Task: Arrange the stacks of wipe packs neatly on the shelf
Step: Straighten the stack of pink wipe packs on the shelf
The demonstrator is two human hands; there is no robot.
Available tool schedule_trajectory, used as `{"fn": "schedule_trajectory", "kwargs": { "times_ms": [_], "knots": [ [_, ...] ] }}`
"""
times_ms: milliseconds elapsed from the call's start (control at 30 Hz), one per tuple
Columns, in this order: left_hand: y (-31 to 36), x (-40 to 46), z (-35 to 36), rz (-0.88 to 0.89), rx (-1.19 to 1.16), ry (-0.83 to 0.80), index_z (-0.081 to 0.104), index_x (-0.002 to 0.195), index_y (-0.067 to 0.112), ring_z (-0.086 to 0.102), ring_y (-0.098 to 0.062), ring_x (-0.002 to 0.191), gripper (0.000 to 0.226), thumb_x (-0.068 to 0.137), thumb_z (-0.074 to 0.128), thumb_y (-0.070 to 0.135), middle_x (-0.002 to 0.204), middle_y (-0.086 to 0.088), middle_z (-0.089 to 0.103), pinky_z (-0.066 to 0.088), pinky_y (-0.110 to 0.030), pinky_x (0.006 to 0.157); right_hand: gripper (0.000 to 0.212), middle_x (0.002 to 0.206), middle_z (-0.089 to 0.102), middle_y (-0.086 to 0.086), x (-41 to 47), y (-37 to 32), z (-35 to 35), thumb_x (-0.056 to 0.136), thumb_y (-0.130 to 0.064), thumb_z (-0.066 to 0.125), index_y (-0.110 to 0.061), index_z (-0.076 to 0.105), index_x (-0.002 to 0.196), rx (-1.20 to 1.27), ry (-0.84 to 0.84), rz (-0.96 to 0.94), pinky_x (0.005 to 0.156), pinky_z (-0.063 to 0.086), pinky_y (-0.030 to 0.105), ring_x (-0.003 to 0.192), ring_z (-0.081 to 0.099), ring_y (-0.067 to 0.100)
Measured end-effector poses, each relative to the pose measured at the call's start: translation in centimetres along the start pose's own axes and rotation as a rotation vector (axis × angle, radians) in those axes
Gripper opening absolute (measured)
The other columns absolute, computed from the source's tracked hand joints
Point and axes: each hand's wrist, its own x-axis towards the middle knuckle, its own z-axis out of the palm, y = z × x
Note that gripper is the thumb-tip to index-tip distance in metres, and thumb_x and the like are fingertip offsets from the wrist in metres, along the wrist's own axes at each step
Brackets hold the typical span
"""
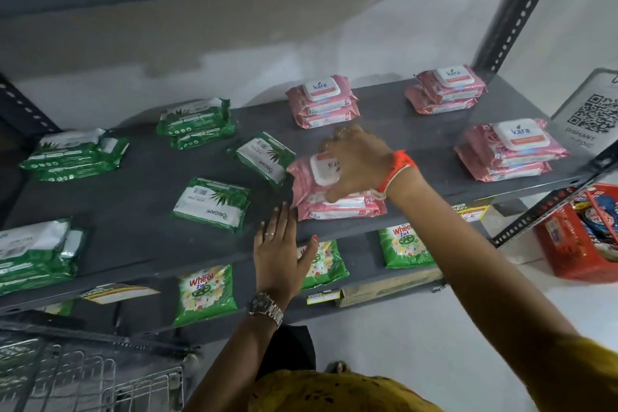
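Right hand on pink wipe stack, left hand flat at shelf edge.

We see soft, glossy pink wipe packs (334, 197) with a rigid white flip lid, stacked mid-front on the matte grey metal shelf (150, 184). Right hand (354, 164) lies on the top pack, fingers loosely spread and curled over the lid. Left hand (281, 254) is flat, fingers straight and together, tips just beside the stack. Crinkly green packs (212, 202) lie left.
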Motion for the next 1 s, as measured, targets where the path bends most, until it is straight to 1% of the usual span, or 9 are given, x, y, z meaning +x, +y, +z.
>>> {"fn": "schedule_trajectory", "kwargs": {
  "times_ms": [133,267,333,400,500,600,700,833,1000],
  "knots": [
    [0.2,0.0,-0.7,-0.050,-0.171,-0.024,0.037,0.137,0.006,0.044,-0.029,0.128,0.075,0.077,0.041,0.051,0.143,-0.014,0.043,0.032,-0.044,0.106,0.089,0.126,0.052,0.012,-2.1,-1.0,0.0,0.058,-0.059,0.069,-0.014,0.045,0.131,-0.148,0.046,0.078,0.099,0.045,0.044,0.118,0.042,0.029],
    [0.7,0.7,-3.2,-0.171,-0.696,0.110,0.028,0.141,0.010,0.041,-0.023,0.129,0.073,0.075,0.048,0.034,0.144,-0.010,0.040,0.032,-0.031,0.107,0.092,0.139,0.042,0.013,-3.5,-0.8,1.0,0.063,-0.053,0.069,-0.015,0.034,0.139,-0.046,0.181,0.097,0.112,0.029,0.049,0.128,0.037,0.032],
    [1.2,3.0,-5.0,-0.138,-0.815,0.269,0.036,0.136,0.009,0.042,-0.015,0.127,0.060,0.080,0.047,0.027,0.139,-0.009,0.045,0.033,-0.022,0.104,0.079,0.132,0.050,0.010,-5.4,-2.0,2.3,0.067,-0.040,0.072,-0.015,0.042,0.135,0.207,0.424,0.105,0.105,0.037,0.038,0.120,0.044,0.028],
    [1.9,6.6,-6.7,-0.078,-0.822,0.293,0.045,0.130,0.009,0.045,-0.010,0.120,0.049,0.084,0.049,0.024,0.132,-0.008,0.051,0.034,-0.015,0.101,0.049,0.108,0.062,0.003,-7.9,-4.2,4.3,0.072,-0.022,0.073,-0.016,0.056,0.118,0.770,0.553,0.208,0.082,0.049,0.022,0.099,0.057,0.018],
    [2.8,12.2,-7.9,0.016,-0.776,-0.105,0.050,0.127,0.014,0.047,-0.011,0.120,0.051,0.082,0.057,0.037,0.134,-0.005,0.052,0.037,-0.023,0.101,0.036,0.105,0.064,0.006,-9.5,-6.2,7.8,0.080,-0.014,0.067,-0.012,0.053,0.113,1.642,0.347,0.436,0.076,0.053,0.020,0.098,0.063,0.019],
    [4.0,15.7,-7.3,0.022,-0.604,-0.642,0.055,0.124,0.015,0.054,-0.021,0.116,0.070,0.071,0.056,0.061,0.129,-0.007,0.057,0.041,-0.037,0.101,0.045,0.118,0.054,0.019,-8.8,-6.5,9.3,0.085,-0.014,0.061,0.000,0.040,0.123,1.924,0.293,0.607,0.087,0.051,0.030,0.114,0.057,0.031],
    [4.1,17.3,-6.6,0.004,-0.490,-0.885,0.066,0.098,0.000,0.062,-0.024,0.084,0.065,0.077,0.054,0.060,0.098,-0.014,0.069,0.044,-0.028,0.075,0.046,0.123,0.053,0.022,-7.2,-5.3,8.8,0.087,-0.020,0.059,0.000,0.040,0.124,1.966,0.411,0.599,0.098,0.045,0.033,0.110,0.056,0.027],
    [4.3,16.8,-6.7,-0.118,-0.511,-0.944,0.065,0.075,0.012,0.059,-0.021,0.062,0.048,0.086,0.044,0.054,0.070,-0.008,0.064,0.045,-0.026,0.061,0.035,0.114,0.059,0.015,-5.5,-2.3,7.2,0.090,-0.032,0.051,-0.008,0.052,0.115,1.842,0.380,0.633,0.092,0.044,0.035,0.097,0.055,0.023],
    [5.4,13.6,-6.2,-0.488,-0.731,-0.962,0.055,0.107,0.009,0.063,-0.028,0.070,0.069,0.084,0.025,0.067,0.089,-0.019,0.064,0.055,-0.038,0.062,0.031,0.058,0.059,0.004,-3.5,2.5,3.5,0.090,-0.031,0.044,-0.012,0.058,0.070,1.447,0.288,0.568,0.047,0.042,0.020,0.048,0.053,0.017]
  ]
}}
